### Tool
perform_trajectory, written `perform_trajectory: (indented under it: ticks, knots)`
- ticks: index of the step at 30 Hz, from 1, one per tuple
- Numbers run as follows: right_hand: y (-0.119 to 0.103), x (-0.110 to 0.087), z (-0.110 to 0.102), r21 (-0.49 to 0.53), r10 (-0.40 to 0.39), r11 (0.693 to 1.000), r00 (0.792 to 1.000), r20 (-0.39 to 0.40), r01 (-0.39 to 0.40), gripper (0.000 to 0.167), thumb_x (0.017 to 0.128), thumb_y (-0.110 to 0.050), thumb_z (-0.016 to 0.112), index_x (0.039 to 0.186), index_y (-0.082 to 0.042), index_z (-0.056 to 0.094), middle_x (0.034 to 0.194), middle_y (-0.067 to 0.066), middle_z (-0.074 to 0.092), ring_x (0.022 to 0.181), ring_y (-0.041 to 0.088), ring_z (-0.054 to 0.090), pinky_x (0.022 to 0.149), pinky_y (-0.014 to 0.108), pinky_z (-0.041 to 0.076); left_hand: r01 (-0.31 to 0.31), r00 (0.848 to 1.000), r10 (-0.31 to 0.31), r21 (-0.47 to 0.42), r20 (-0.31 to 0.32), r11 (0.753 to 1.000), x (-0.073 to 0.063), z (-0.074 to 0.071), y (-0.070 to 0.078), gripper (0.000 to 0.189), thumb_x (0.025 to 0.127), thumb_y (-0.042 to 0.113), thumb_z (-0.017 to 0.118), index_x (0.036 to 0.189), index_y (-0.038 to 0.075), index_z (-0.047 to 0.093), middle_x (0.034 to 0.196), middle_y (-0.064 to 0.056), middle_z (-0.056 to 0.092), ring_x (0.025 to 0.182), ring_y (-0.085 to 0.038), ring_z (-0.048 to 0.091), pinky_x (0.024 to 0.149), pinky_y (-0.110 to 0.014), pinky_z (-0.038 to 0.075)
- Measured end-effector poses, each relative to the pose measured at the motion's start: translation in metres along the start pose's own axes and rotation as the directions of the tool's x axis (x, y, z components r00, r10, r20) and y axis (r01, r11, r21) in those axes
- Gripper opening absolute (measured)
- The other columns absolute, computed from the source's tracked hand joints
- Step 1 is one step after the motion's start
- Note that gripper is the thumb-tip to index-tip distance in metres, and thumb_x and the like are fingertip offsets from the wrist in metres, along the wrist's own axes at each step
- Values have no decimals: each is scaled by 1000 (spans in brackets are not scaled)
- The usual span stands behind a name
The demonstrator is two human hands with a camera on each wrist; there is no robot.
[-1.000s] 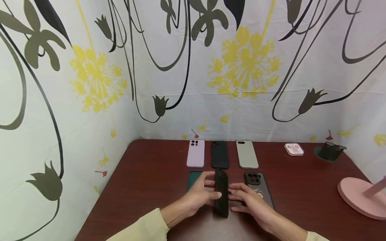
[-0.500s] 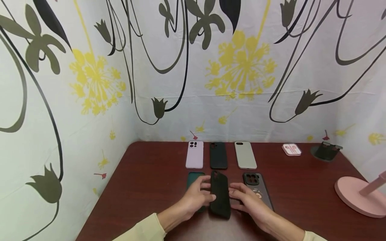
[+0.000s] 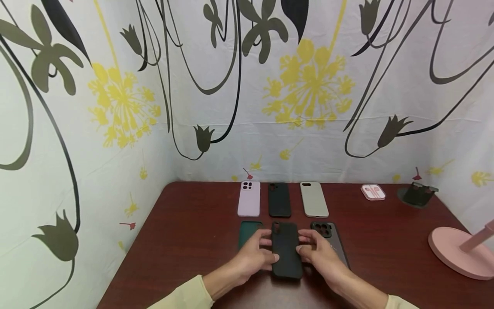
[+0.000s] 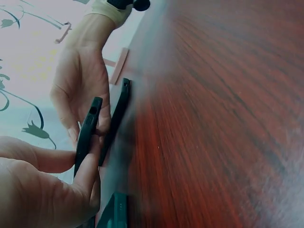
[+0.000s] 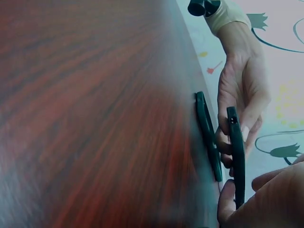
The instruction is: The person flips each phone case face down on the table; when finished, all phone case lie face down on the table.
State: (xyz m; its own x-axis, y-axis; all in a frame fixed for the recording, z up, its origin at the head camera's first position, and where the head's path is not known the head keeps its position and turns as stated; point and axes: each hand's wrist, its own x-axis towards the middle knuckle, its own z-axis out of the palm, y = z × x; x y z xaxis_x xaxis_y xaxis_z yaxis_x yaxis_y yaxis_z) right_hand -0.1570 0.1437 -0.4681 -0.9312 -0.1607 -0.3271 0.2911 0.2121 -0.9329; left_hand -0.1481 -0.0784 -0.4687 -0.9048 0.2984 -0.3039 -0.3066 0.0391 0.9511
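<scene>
Both hands hold a black phone case by its two long sides, its back and camera cutout facing up, raised over the table. My left hand grips the left edge, thumb on top and fingers beneath. At the opposite edge, my right hand pinches it the same way. The wrist views show the held case edge-on between the hands. A dark green case lies left, partly behind my left hand. To the right, a grey translucent case with a black frame is partly covered by my right hand.
A lilac case, another black case and a pale grey case lie in a row farther back. Right of them are a small square earphone box, a dark stand and a pink round base. Patterned cloth hangs behind.
The held case has turned from nearly edge-on to flat, its back now facing up. My right fingers have closed on its right edge; my left hand keeps its grip.
</scene>
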Motion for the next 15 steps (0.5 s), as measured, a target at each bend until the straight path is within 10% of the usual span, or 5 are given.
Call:
perform_trajectory:
  ticks: [5,11,15]
  knots:
    - [2,2,-4,-110,-71,992,997,-16,68,51,102,-2,61,150,-3,45,144,23,51,117,25,63,85,38,61,-71,997,69,169,18,983,2,1,-2,75,93,-5,75,157,5,38,131,-19,58,106,-26,68,74,-41,66]
    - [0,5,-7,-224,-124,968,992,-27,115,53,95,2,71,144,-3,49,134,19,56,108,22,63,76,34,61,-181,980,197,530,26,829,9,-2,2,73,89,8,84,152,8,45,117,-8,67,106,-21,69,87,-34,59]
    - [-2,8,-7,-272,-143,954,989,-34,129,56,92,5,73,142,-4,50,131,17,57,106,22,63,74,33,60,-218,971,233,616,58,757,14,-5,7,74,88,11,87,150,9,47,114,-6,68,101,-15,70,83,-28,58]
